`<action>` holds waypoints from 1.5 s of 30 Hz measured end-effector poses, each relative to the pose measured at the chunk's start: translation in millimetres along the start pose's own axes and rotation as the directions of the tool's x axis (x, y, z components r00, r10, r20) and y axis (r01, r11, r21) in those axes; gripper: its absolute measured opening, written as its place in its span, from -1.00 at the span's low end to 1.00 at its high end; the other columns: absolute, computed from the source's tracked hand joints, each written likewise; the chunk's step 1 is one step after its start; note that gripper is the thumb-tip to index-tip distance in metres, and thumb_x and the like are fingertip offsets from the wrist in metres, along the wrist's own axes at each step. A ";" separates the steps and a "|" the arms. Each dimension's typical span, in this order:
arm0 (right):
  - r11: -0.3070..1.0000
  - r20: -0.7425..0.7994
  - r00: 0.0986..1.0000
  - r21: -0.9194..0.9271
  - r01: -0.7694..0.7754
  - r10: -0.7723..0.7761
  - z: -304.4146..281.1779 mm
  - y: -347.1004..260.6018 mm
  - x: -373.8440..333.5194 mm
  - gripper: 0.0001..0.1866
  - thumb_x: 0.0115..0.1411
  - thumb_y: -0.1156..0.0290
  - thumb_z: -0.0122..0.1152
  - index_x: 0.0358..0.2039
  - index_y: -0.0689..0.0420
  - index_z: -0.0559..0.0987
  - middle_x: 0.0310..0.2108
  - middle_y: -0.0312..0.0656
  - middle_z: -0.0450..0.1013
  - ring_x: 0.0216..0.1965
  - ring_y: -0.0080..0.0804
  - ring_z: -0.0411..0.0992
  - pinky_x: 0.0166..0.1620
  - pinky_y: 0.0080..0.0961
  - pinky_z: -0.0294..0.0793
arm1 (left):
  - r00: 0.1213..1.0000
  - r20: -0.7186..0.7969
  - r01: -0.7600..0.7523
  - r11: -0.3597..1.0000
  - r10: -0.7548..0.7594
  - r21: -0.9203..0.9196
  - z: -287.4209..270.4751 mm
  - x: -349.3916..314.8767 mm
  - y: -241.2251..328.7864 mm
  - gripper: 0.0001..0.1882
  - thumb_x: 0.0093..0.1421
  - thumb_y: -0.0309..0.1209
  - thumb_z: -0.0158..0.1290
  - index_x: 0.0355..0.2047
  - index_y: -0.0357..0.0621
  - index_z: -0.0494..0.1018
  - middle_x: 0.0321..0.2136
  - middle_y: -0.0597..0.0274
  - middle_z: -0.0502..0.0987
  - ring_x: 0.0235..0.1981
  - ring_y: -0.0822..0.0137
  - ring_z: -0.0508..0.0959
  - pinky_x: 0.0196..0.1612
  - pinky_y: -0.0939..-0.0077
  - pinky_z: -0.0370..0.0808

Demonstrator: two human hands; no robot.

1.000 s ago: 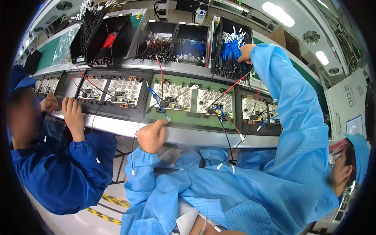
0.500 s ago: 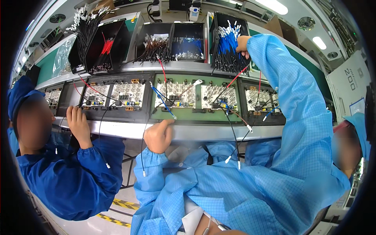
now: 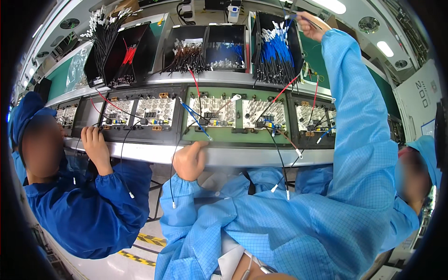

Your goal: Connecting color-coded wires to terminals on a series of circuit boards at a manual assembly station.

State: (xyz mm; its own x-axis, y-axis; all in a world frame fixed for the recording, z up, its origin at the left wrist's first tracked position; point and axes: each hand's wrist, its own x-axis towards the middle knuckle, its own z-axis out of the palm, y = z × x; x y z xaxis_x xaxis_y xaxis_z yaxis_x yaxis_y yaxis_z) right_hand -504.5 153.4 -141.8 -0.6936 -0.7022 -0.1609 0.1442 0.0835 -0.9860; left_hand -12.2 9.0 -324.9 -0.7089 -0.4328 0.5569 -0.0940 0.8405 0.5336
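My right hand is raised high at the right corner of a black bin full of blue and black wires with white ends. Its fingers pinch a thin blue wire, partly lost against the background. My left hand is curled closed at the metal front rail; whatever its fingers may hold is hidden. Just beyond it lies a blue wire with a clear tip on a green fixture that carries two circuit boards. A black wire hangs down beside my left hand.
More bins hold brown wires, short blue wires and red wires. Red, black and brown leads trail from the boards, some over the rail. A co-worker's hand is at the left; another person sits at the right edge.
My right hand has risen from among the blue wires to above the bin's right side, drawing a blue wire with it. My left hand stays at the rail. The view has shifted slightly.
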 end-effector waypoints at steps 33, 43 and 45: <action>0.358 0.677 0.609 -0.494 0.792 -0.412 181.8 48.9 -300.1 -0.83 0.01 0.27 0.35 -0.47 0.07 0.58 -0.55 -0.31 0.47 -0.60 -0.33 0.43 -0.54 -0.43 0.34 | 0.760 0.450 0.134 0.563 0.469 -0.815 -33.0 23.6 109.4 -0.76 0.25 -0.39 0.00 -0.13 -0.24 0.45 -0.34 0.13 0.59 -0.38 0.21 0.61 -0.30 0.44 0.51; 0.471 0.687 0.563 -0.349 0.810 -0.459 188.7 89.7 -324.5 -0.79 -0.04 0.32 0.39 -0.49 0.15 0.56 -0.56 -0.23 0.49 -0.59 -0.31 0.46 -0.60 -0.48 0.35 | 0.767 0.477 0.211 0.533 0.429 -0.819 -34.5 -26.7 112.1 -0.85 0.23 -0.38 0.03 -0.34 -0.19 0.52 -0.43 0.12 0.58 -0.43 0.18 0.60 -0.38 0.40 0.50; 0.589 0.654 0.631 -0.333 0.736 -0.418 182.0 94.5 -330.0 -0.86 0.01 0.44 0.35 -0.48 0.19 0.55 -0.55 -0.20 0.52 -0.58 -0.33 0.50 -0.57 -0.52 0.43 | 0.747 0.538 0.202 0.638 0.390 -0.743 -43.7 -34.3 106.5 -0.84 0.23 -0.38 0.01 -0.35 -0.21 0.52 -0.38 0.11 0.60 -0.37 0.16 0.62 -0.32 0.40 0.53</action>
State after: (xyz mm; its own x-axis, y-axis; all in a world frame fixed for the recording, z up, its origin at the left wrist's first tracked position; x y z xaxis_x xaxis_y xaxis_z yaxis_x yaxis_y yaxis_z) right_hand -133.6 264.2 -174.1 -0.0366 -0.9399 0.3394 -0.6607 -0.2321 -0.7139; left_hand 32.7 99.1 -259.4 -0.9424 0.1805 0.2815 0.3161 0.2067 0.9259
